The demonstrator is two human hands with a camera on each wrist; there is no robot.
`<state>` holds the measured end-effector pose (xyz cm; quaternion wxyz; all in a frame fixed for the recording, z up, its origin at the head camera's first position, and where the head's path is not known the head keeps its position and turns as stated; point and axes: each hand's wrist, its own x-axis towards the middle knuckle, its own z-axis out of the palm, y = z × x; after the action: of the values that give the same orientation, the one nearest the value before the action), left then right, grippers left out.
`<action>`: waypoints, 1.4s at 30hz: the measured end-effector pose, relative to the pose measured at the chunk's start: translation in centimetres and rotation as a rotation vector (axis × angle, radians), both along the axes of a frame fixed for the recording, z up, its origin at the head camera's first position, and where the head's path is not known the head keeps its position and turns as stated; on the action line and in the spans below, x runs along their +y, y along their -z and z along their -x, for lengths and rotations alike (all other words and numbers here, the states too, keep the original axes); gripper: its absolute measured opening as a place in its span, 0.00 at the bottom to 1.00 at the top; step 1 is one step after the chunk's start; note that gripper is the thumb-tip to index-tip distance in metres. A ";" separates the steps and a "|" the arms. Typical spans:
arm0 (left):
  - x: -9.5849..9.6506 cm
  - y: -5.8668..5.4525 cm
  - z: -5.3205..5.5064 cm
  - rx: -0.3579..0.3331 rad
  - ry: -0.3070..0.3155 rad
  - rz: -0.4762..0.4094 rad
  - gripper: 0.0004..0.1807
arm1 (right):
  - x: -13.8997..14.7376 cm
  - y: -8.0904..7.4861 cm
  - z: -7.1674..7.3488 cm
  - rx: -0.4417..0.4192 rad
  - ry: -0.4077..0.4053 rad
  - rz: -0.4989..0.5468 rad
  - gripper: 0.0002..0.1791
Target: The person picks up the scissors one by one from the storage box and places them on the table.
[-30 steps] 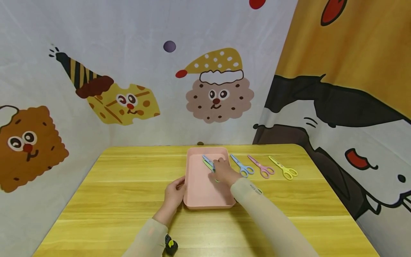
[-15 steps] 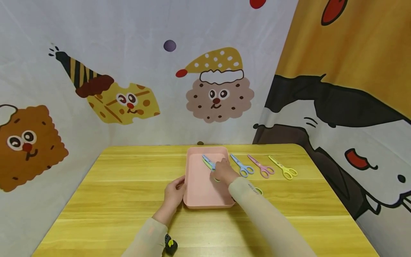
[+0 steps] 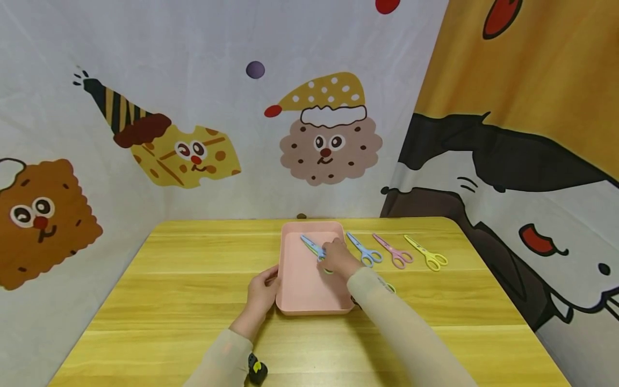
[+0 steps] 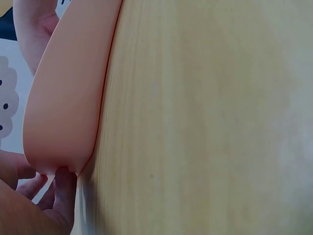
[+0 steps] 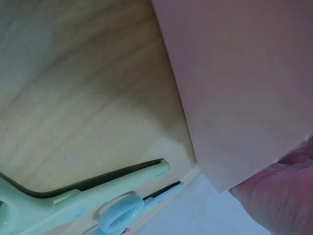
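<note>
A shallow pink tray [image 3: 302, 293] stands upright on the table. My left hand [image 3: 261, 293] grips its left wall; the left wrist view has the thumb at the rim and fingers against the outer side. Inside the tray, my right hand [image 3: 340, 260] pinches a pair of blue scissors [image 3: 310, 243], blades pointing to the far left. Beneath these lies a pair of green scissors [image 3: 329, 271], mostly covered by the blue pair and the hand. In the right wrist view the tray's wall [image 5: 234, 88] hides the right fingertips [image 5: 274, 200].
Right of the tray lie blue scissors [image 3: 365, 251], pink scissors [image 3: 393, 251] and yellow scissors [image 3: 426, 252] in a row. More green scissors [image 5: 83, 203] lie nearer, mostly under the right sleeve in the head view. A patterned cloth [image 3: 217, 97] hangs behind the wooden table [image 3: 169, 290].
The blue scissors in the tray have shifted slightly left with my right hand, now lying over more of the green pair. My left hand stays on the tray.
</note>
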<state>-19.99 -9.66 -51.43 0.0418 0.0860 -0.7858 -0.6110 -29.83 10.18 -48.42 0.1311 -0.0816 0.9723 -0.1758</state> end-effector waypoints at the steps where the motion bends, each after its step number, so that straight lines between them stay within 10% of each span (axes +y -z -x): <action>1: 0.0 0.0 0.0 -0.001 -0.002 0.002 0.18 | 0.0 0.1 0.0 0.005 -0.002 0.006 0.34; 42: 0.0 0.0 0.0 -0.006 -0.013 0.012 0.18 | 1.7 -2.2 -1.5 0.155 -0.049 0.172 0.32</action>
<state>-19.95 -9.64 -51.40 0.0441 0.0925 -0.7890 -0.6057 -28.33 11.87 -46.17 0.0523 -0.1295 0.9585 -0.2487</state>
